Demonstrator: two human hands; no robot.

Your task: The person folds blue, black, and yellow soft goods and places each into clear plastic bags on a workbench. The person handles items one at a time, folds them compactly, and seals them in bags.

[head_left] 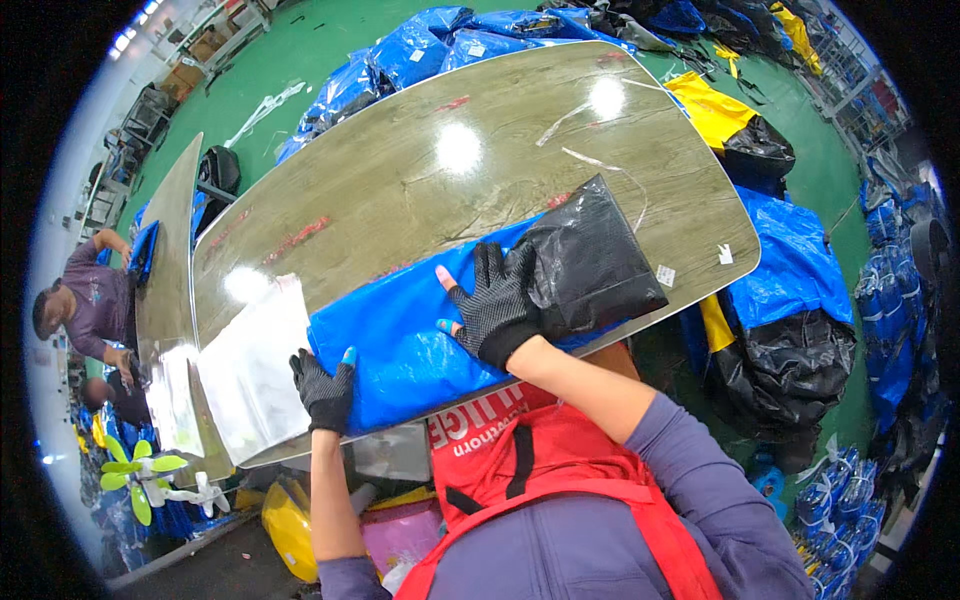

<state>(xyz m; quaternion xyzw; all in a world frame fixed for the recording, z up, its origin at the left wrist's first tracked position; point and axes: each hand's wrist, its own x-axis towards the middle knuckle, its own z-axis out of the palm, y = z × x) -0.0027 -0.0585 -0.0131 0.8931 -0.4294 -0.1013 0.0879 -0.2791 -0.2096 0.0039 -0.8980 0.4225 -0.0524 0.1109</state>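
A folded blue plastic sheet (410, 335) lies along the near edge of a long oval wooden table (430, 170). On its right end rests a black plastic bag (590, 260). My right hand (495, 305), in a black dotted glove, presses flat on the blue sheet with its fingers against the black bag's left edge. My left hand (323, 388), gloved the same way, grips the blue sheet's near left corner at the table edge. A stack of clear plastic bags (250, 365) lies just left of the blue sheet.
Piles of blue bags (420, 50) lie beyond the table, and blue, yellow and black bags (790, 270) heap on the green floor at right. Another person (85, 305) works at a second table (170, 260) on the left. A yellow bin (285, 525) and a small green fan (145, 475) sit below.
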